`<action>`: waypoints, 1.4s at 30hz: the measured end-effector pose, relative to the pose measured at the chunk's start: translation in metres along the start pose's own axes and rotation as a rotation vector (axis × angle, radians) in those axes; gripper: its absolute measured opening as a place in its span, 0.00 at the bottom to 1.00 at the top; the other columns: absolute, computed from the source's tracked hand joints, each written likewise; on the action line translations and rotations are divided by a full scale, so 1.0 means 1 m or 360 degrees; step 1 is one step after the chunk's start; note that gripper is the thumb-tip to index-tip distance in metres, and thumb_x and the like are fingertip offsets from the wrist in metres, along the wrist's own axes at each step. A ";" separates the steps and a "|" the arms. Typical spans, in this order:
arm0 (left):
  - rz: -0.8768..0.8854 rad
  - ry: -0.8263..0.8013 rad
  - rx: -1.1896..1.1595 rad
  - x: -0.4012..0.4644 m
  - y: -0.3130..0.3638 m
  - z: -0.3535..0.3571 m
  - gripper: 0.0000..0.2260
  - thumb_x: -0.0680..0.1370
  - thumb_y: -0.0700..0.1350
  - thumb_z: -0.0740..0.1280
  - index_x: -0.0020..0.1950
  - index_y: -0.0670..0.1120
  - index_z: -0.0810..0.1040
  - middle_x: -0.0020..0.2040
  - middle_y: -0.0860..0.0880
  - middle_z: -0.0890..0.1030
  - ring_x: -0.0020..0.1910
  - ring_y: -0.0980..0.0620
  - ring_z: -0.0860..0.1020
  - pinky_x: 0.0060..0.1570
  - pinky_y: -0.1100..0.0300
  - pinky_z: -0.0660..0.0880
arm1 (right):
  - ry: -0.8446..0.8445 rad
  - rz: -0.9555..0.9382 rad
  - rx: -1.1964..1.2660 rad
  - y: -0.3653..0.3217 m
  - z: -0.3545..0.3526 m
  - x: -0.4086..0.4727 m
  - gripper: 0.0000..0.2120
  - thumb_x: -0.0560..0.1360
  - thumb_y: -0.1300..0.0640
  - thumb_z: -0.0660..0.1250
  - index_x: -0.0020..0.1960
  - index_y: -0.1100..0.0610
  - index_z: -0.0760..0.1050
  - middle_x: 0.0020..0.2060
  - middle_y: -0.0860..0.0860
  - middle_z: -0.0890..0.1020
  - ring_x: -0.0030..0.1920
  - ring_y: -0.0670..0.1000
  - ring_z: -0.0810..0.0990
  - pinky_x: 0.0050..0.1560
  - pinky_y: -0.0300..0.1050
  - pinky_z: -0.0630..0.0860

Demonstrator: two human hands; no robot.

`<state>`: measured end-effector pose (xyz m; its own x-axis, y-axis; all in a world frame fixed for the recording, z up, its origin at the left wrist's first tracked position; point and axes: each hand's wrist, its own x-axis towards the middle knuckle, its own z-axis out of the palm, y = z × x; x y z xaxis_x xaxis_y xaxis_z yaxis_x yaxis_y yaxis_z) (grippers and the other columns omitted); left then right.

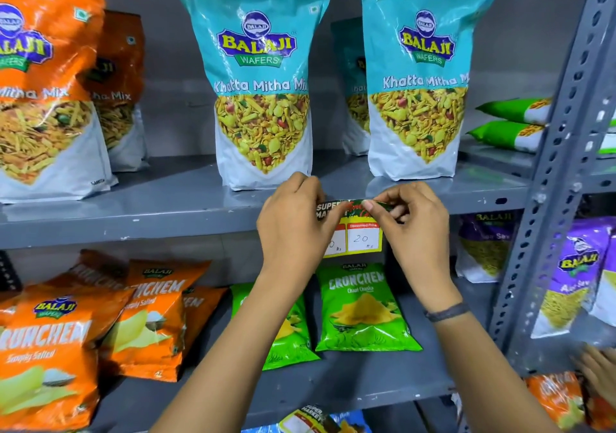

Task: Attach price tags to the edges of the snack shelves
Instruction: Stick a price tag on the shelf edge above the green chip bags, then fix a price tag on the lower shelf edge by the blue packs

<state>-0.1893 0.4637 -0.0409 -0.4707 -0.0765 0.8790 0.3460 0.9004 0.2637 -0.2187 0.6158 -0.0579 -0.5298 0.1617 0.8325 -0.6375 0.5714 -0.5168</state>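
Your left hand (293, 229) and right hand (411, 229) both pinch the top of the price tag (353, 236), held against the front edge of the grey shelf (133, 226), below the teal bags (263, 75).

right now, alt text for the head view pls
Both hands, left and right, press a price tag reading 20 onto the front edge of a grey shelf. Teal snack bags stand above it; green chip packets lie below.

Grey slotted-steel upright (550, 172) at right; dark wall behind.
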 end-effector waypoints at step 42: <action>-0.0345 -0.1528 0.0349 -0.285 -0.102 0.084 0.09 0.78 0.50 0.63 0.54 0.49 0.79 0.52 0.49 0.81 0.56 0.46 0.75 0.45 0.56 0.75 | -0.1277 0.1256 -0.0259 0.113 0.057 -0.279 0.11 0.73 0.53 0.70 0.35 0.56 0.74 0.30 0.53 0.80 0.36 0.55 0.76 0.38 0.49 0.72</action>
<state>-0.1589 0.4294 -0.3523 -0.9938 0.0422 0.1032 0.0638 0.9743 0.2159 -0.1746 0.5895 -0.3604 -0.9937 -0.0057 -0.1121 0.0820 0.6455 -0.7594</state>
